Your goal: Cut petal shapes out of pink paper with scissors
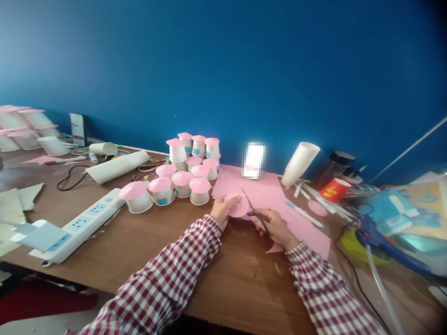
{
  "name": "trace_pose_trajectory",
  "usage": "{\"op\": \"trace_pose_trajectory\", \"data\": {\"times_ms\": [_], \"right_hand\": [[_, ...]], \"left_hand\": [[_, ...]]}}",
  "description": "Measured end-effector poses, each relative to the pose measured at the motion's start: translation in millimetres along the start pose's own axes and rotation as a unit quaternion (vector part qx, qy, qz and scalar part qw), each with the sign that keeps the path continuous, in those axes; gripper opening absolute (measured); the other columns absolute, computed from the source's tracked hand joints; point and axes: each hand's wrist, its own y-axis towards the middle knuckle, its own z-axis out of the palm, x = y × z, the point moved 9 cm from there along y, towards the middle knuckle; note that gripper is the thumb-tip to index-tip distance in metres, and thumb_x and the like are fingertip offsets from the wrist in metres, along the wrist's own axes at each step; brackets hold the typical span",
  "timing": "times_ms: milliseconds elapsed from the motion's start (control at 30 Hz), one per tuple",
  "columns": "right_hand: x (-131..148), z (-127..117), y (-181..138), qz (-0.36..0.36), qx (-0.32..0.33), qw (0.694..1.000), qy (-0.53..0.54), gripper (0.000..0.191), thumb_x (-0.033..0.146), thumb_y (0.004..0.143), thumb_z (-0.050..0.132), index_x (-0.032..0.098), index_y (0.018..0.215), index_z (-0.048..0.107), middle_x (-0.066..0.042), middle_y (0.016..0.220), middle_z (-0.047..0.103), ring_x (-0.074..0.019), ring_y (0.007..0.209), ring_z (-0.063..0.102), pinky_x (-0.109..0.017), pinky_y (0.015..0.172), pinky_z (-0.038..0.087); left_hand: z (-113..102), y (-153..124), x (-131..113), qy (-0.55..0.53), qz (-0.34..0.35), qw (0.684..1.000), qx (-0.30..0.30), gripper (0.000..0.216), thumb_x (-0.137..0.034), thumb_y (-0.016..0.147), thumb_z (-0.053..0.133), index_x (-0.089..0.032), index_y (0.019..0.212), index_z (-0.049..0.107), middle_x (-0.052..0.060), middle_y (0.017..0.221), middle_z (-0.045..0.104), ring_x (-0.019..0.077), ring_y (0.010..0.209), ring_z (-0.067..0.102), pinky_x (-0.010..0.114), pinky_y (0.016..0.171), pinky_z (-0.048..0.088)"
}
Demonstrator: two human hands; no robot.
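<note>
My left hand (224,209) pinches a round pink paper disc (239,207) by its left side, above the table. In my right hand (274,226) is a pair of dark scissors (257,216), the blades pointing up and away along the disc's right edge. Whether the blades touch the paper I cannot tell. Behind both hands lie pink paper sheets (258,186). To the left of my left hand stand several white paper cups topped with pink paper discs, the nearest cup (200,191) close to my fingers.
A white power strip (80,223) with a plugged-in adapter lies at left, near a stack of nested cups (118,167). Another cup stack (301,160) leans by the wall. A red cup (335,190), a blue glue gun (387,246) and its cable occupy the right side.
</note>
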Motion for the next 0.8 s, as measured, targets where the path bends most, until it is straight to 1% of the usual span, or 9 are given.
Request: {"op": "trace_pose_trajectory", "data": {"times_ms": [133, 333, 467, 633, 800], "right_hand": [[-5.2, -1.5, 1.2, 0.004, 0.001, 1.000, -0.002, 0.038, 0.039, 0.071, 0.065, 0.012, 0.097, 0.066, 0.005, 0.052, 0.051, -0.0069, 0.042, 0.046, -0.019, 0.041, 0.040], [-10.0, -0.8, 2.0, 0.003, 0.015, 1.000, 0.004, 0.036, 0.034, 0.072, 0.064, 0.012, 0.101, 0.065, 0.004, 0.054, 0.053, -0.0075, 0.045, 0.048, -0.020, 0.043, 0.042], [-10.2, -0.6, 1.6, 0.000, 0.019, 1.000, 0.009, 0.037, 0.033, 0.072, 0.064, 0.012, 0.102, 0.064, 0.004, 0.056, 0.053, -0.0079, 0.046, 0.049, -0.020, 0.044, 0.042], [-9.8, -0.4, 0.8, 0.006, 0.017, 1.000, 0.013, 0.037, 0.036, 0.072, 0.064, 0.012, 0.101, 0.064, 0.005, 0.054, 0.052, -0.0075, 0.045, 0.048, -0.020, 0.044, 0.041], [-8.8, 0.1, 0.6, 0.013, 0.021, 0.999, 0.033, 0.037, 0.036, 0.069, 0.067, 0.012, 0.098, 0.065, 0.004, 0.057, 0.053, -0.0075, 0.047, 0.048, -0.019, 0.044, 0.040]], "left_hand": [[-1.0, 1.0, -0.6, 0.005, 0.002, 1.000, -0.004, 0.029, -0.028, 0.053, 0.079, -0.008, 0.071, 0.067, 0.007, 0.064, 0.065, 0.0137, 0.057, 0.058, 0.026, 0.056, 0.046], [-0.8, 1.7, 0.6, 0.023, -0.004, 1.000, 0.006, 0.029, -0.027, 0.055, 0.078, -0.007, 0.073, 0.068, 0.008, 0.066, 0.066, 0.0134, 0.058, 0.058, 0.024, 0.053, 0.045], [-1.1, 2.4, 3.0, 0.033, -0.011, 0.999, 0.010, 0.029, -0.027, 0.055, 0.078, -0.007, 0.073, 0.067, 0.008, 0.065, 0.066, 0.0133, 0.058, 0.058, 0.023, 0.052, 0.045], [-0.4, 2.4, 3.2, 0.035, -0.012, 0.999, 0.011, 0.030, -0.027, 0.055, 0.078, -0.006, 0.073, 0.068, 0.008, 0.066, 0.066, 0.0137, 0.058, 0.058, 0.023, 0.051, 0.045], [0.4, 1.4, 3.9, 0.034, -0.021, 0.999, 0.007, 0.034, -0.029, 0.051, 0.080, -0.006, 0.074, 0.068, 0.009, 0.066, 0.067, 0.0154, 0.059, 0.060, 0.024, 0.054, 0.047]]}}
